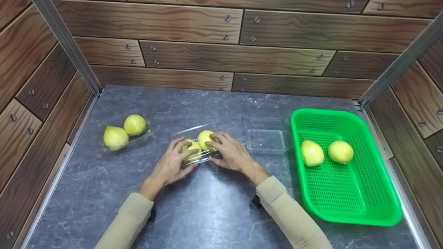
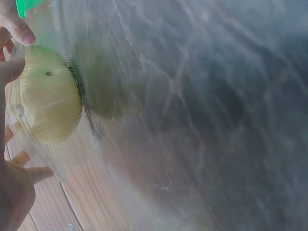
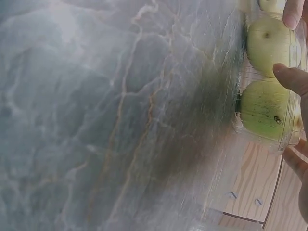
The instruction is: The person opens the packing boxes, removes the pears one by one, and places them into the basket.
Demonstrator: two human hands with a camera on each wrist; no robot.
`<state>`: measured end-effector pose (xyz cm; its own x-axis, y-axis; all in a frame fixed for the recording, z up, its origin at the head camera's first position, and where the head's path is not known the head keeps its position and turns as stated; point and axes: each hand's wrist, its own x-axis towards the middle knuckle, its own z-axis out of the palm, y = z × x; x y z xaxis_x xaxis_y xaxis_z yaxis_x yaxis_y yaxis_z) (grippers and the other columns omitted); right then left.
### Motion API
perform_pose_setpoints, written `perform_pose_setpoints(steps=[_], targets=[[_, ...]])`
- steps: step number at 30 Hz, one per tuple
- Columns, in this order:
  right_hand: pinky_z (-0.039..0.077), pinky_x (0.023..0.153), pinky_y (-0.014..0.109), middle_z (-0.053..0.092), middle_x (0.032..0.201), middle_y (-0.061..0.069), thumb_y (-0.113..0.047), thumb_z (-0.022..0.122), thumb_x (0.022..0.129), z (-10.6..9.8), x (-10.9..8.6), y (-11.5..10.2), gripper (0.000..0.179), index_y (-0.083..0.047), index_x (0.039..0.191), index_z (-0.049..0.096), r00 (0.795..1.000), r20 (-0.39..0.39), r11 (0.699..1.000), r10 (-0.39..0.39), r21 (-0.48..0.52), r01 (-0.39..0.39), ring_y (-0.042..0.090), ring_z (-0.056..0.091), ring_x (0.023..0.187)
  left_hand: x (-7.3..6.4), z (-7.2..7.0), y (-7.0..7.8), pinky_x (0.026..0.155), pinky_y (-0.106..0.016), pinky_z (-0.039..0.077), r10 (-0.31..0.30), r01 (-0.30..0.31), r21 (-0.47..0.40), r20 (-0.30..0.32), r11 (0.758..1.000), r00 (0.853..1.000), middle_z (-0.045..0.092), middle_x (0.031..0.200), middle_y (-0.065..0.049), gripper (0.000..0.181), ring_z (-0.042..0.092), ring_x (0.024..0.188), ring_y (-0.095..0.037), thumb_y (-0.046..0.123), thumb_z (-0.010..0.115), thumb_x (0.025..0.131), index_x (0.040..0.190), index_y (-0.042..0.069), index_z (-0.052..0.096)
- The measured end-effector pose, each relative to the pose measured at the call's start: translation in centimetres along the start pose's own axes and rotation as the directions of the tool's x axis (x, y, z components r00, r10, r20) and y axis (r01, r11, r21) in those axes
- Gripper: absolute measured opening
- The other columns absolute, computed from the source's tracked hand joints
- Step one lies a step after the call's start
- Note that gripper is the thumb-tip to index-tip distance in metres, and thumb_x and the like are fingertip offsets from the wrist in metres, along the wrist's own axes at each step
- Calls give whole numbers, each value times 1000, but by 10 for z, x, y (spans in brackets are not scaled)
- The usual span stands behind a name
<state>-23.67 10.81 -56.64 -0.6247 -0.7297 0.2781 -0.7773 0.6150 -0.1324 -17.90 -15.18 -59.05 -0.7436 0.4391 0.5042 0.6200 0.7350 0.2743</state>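
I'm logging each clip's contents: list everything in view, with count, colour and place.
Fruits: six, yellow-green, two each in left container, middle container and basket
Left container: one, clear, left on the table
Middle container: one, clear, mid-table
Empty container: at least one, clear, left of the basket; number unclear
Basket: one, green, table's right
Table: one, grey marbled, beneath the containers
Walls: three, brown wood-patterned, back and sides
Posts: two, grey, at back corners
Wrist pieces: two, dark, partly hidden under the sleeves
Sleeves: two, beige, forearms
Left grip: one, bare, on the middle container's left end
Right grip: one, bare, on its right end
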Motion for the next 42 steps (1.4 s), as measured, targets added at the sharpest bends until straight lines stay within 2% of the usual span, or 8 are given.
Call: perform_pose_setpoints(steps=[8,12,16,25,30,37,42], targets=[[56,113,54,59,148,14,-37,85,87,-2,-9,-4,58,-19,139,66,1000,-13,1000,3,-2,-3,35,56,138,-1,0,4,109,-63,55,-4,5,-17,35,1000,999,64,137,-14,43,53,139,-46,36,81,90,129,21,73],[58,111,51,61,145,13,-40,85,87,-3,-13,-7,58,-20,137,66,1000,-27,1000,7,-25,-7,33,58,136,-3,1,6,108,-60,58,2,-2,-21,40,1000,999,64,137,-13,42,53,139,-44,36,82,89,129,22,73],[61,107,49,61,144,13,-43,84,87,-4,-18,-11,58,-21,137,66,999,-32,999,12,-52,-13,32,59,134,-5,1,8,105,-58,60,16,-15,-27,37,1000,999,64,137,-12,42,54,139,-42,36,82,89,128,22,73],[60,107,50,61,143,13,-43,87,84,-9,-31,-19,61,-21,137,66,999,-20,997,25,-75,-26,33,59,132,-8,2,16,106,-59,59,70,-69,-55,13,996,997,65,135,-13,44,55,137,-44,33,86,84,125,21,74],[62,104,47,63,141,12,-46,86,85,-11,-40,-23,61,-21,136,67,999,-47,994,17,-106,-22,31,61,128,-10,3,22,106,-60,59,84,-83,-68,7,994,996,65,135,-13,48,54,138,-43,30,89,81,124,20,73],[63,102,45,63,139,11,-46,87,83,-12,-54,-29,61,-21,135,68,997,-76,994,31,-106,-38,29,61,126,-12,4,28,108,-60,58,118,-118,-71,6,991,993,64,134,-13,46,54,138,-42,34,86,82,124,19,73],[66,92,39,64,137,9,-49,87,82,-13,-65,-33,62,-23,134,68,996,-89,990,32,-135,-44,27,60,124,-14,5,34,107,-59,59,118,-116,-79,15,990,993,65,134,-11,46,55,138,-40,33,86,81,123,20,73]])
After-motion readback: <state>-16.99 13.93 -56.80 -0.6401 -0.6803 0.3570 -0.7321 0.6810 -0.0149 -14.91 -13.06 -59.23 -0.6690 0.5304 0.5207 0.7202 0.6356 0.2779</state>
